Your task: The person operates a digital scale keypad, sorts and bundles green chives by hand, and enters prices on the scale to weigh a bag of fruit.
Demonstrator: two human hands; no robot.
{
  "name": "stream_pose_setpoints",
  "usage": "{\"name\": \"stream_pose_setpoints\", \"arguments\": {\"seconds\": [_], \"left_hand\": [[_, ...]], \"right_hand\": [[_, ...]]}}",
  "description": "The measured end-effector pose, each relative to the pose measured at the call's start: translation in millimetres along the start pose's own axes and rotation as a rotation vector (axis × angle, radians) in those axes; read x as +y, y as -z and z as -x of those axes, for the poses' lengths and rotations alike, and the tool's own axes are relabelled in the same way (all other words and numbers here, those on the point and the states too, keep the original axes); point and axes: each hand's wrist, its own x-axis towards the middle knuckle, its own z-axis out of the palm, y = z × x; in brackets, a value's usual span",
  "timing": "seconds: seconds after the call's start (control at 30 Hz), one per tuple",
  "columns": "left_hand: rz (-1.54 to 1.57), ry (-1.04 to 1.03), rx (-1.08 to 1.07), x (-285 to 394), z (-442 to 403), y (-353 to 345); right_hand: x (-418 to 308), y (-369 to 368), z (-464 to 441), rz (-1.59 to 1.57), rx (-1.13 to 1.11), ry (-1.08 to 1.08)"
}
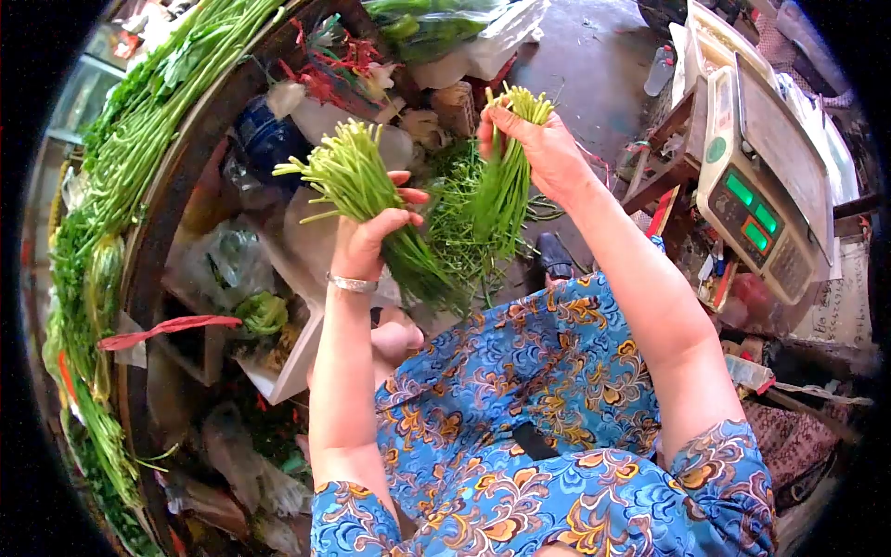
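My left hand, with a silver bangle at the wrist, is wrapped around a thick bunch of thin green stems. Their pale cut ends point up and left, and the darker ends hang down to the right. My right hand grips a second bunch of green stems near its pale top ends; it hangs almost straight down. The two bunches are apart at the top, and their lower ends come close together. Behind and between them lies a loose heap of green trimmings, partly hidden.
Long leafy greens line a curved shelf edge on the left. A digital scale with lit green displays stands at the right. Plastic bags, a red strip and a white box are below the shelf.
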Motion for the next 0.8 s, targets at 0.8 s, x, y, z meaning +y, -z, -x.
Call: {"name": "stream_pose_setpoints", "arguments": {"seconds": [0.8], "left_hand": [[0.126, 0.041, 0.056, -3.1, -5.1, -18.2]], "right_hand": [[22.5, -29.8, 11.5, 0.135, -0.018, -0.099]]}}
